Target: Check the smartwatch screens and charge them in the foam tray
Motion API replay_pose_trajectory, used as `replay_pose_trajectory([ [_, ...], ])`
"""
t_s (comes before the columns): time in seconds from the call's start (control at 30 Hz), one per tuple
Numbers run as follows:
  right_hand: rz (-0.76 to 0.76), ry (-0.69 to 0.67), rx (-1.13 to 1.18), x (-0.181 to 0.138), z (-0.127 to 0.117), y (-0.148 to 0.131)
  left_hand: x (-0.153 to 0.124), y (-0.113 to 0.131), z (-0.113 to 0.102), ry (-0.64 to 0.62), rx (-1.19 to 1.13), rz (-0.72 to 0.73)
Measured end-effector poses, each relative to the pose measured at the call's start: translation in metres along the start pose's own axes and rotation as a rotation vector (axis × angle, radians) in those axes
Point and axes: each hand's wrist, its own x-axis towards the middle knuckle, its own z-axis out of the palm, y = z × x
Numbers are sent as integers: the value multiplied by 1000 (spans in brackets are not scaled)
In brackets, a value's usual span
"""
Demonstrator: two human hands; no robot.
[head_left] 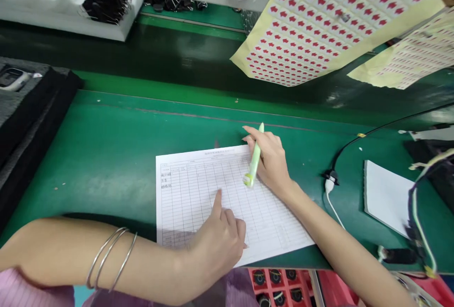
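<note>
A printed form sheet (198,188) with a ruled table lies on the green bench (113,146). My left hand (222,241) rests on the sheet's lower part, index finger stretched out and pointing at a row, the other fingers curled. Silver bangles (111,257) sit on that forearm. My right hand (271,160) rests at the sheet's right edge, closed round a light green pen (254,158) whose lower end touches the paper.
Yellow sheets of red arrow stickers (329,18) hang at the upper right. A black cable with a white plug (331,179) and a white pad (386,196) lie to the right. Black foam trays (24,108) are at the left, red bins (280,283) below the bench edge.
</note>
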Motion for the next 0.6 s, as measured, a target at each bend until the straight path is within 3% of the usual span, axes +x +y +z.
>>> replay_pose_trajectory([
  [0.13,-111,-99,-159,7,5,10,-10,10,-7,-69,-26,28],
  [0.3,-158,24,-157,6,0,-2,-38,6,-34,-96,-212,6],
  [0.37,-178,116,-150,4,-11,-8,-64,-4,-41,49,-358,-70],
  [0.4,-194,161,-146,2,-19,-12,-79,-9,-40,185,-417,-187],
  [0.5,-248,282,-139,-7,-48,-26,-123,-21,-23,805,-477,-729],
  [0.53,-261,317,-140,-11,-59,-32,-133,-22,-15,878,-587,-846],
  [0.6,-270,381,-145,-20,-80,-48,-144,-19,-3,842,-931,-760],
])
